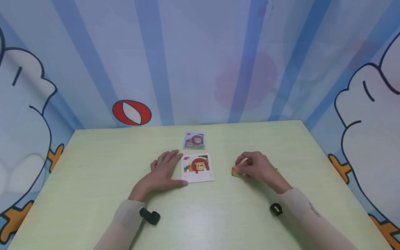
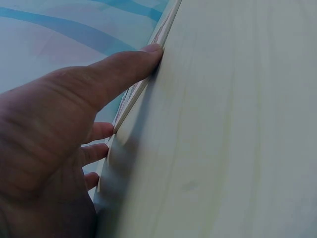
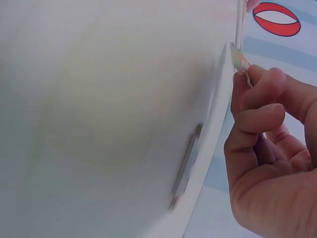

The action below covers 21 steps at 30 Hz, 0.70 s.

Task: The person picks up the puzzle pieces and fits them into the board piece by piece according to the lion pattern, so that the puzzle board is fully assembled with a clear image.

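A square puzzle board (image 1: 197,176) with a white border and a lion picture lies in the middle of the table; the lower part of its picture area is blank white. My left hand (image 1: 160,177) is spread at the board's left side, its thumb (image 2: 141,57) at the near edge and its fingertips by the left edge. To the right of the board, my right hand (image 1: 258,169) pinches a small yellow-orange and green puzzle piece (image 1: 235,171) between thumb and fingers. The right wrist view shows this piece (image 3: 237,57) tilted up in the fingertips.
Behind the board lies a smaller card (image 1: 194,140) with a matching lion picture. Another flat piece (image 3: 184,166) lies on the table (image 1: 206,215) near my right hand, mostly hidden behind the wrist from the head. A printed curtain (image 1: 193,62) borders the table's back and sides.
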Each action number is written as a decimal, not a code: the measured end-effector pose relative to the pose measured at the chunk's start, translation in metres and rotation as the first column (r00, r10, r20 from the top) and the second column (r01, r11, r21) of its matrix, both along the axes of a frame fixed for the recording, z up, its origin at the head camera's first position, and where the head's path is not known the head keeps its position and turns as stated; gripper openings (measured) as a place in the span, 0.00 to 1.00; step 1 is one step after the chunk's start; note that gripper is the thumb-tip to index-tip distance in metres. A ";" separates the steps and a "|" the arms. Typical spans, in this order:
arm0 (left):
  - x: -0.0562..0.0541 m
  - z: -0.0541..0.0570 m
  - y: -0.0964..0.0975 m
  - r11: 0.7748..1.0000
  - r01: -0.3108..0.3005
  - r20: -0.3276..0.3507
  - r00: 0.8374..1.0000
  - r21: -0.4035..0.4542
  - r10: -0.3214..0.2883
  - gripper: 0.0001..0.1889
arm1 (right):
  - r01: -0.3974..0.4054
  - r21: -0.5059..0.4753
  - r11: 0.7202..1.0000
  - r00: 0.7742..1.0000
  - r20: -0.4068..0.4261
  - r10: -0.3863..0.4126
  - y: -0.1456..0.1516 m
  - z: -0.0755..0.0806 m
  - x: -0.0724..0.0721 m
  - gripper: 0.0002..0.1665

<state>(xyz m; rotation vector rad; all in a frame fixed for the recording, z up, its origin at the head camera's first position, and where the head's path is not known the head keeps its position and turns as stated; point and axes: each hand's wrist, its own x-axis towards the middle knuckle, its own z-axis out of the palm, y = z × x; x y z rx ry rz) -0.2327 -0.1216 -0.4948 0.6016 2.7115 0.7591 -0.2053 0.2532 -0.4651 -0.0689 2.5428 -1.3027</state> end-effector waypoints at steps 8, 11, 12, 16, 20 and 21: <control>0.000 0.000 0.000 1.000 0.002 0.003 1.000 0.016 -0.002 0.57 | -0.034 -0.099 0.995 0.999 0.007 0.035 -0.032 0.000 -0.013 0.09; 0.000 -0.001 0.000 1.000 0.006 0.001 1.000 0.026 -0.006 0.57 | -0.050 -0.116 0.992 0.999 -0.009 0.050 -0.046 0.000 -0.016 0.08; 0.000 -0.001 0.000 1.000 0.006 0.003 1.000 0.024 -0.006 0.57 | -0.054 -0.122 0.991 0.999 -0.011 0.053 -0.050 0.000 -0.017 0.07; 0.000 -0.001 -0.001 1.000 0.007 0.000 1.000 0.010 -0.007 0.57 | -0.078 -0.156 0.985 0.997 -0.013 0.076 -0.067 0.001 -0.021 0.07; 0.000 0.001 0.000 1.000 0.007 -0.005 1.000 0.001 -0.007 0.56 | -0.084 -0.175 0.981 0.996 0.001 0.086 -0.082 -0.001 -0.024 0.08; 0.000 0.001 0.000 1.000 0.008 -0.004 1.000 0.001 -0.008 0.56 | -0.083 -0.176 0.981 0.996 0.007 0.085 -0.085 -0.001 -0.025 0.09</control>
